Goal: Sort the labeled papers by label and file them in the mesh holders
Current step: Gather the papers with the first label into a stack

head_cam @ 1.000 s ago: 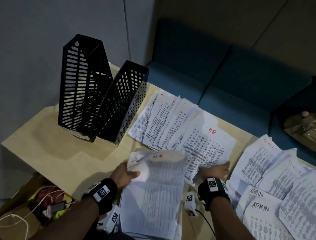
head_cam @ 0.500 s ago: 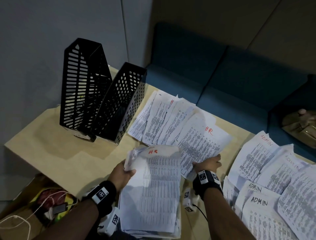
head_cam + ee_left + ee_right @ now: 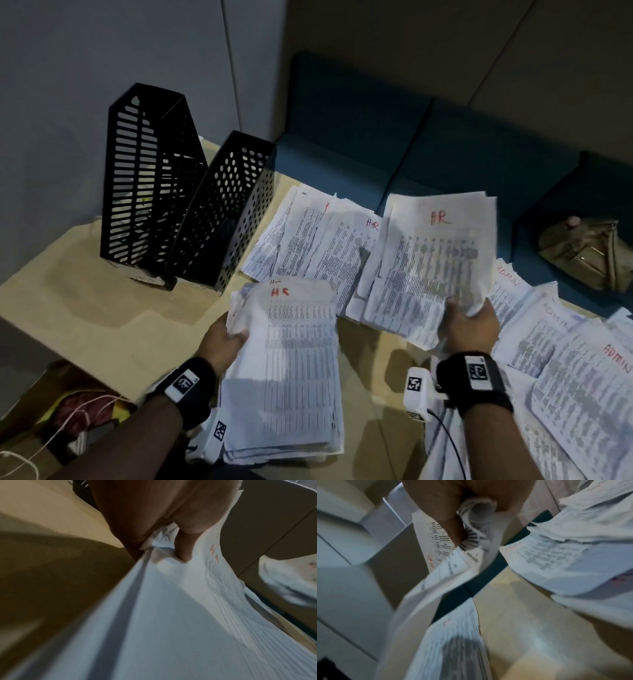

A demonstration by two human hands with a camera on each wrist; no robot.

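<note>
Mesh holders: the two black mesh holders (image 3: pixel 178 209) are standing on the far left of the bench (image 3: pixel 102 308), side by side, with their open tops facing up. No papers look filed in them yet.
Left hand: the left hand (image 3: pixel 224 342) is gripping the left edge of the big HR stack (image 3: pixel 294 370). The thumb is lying on top and the fingers (image 3: pixel 184 550) are curling round the crumpled edge.
Big HR stack: it is pointing its long side away from the person, with the red label at the far end. The holders are lying to the left and further away, so the left hand is the nearer one to them.
HR sheets on the bench: more HR sheets (image 3: pixel 318 240) are lying fanned out between the holders and the right hand.
Right hand: the right hand (image 3: pixel 471 325) is pinching the near edge of a small HR bundle (image 3: pixel 431 260), holding it above the bench, tilted up.
Next move, I think: the small bundle is sitting just right of the big stack, so it needs to go left onto it.
ADMIN sheets: the ADMIN sheets (image 3: pixel 565 359) are lying spread on the far right, not picked up.
</note>
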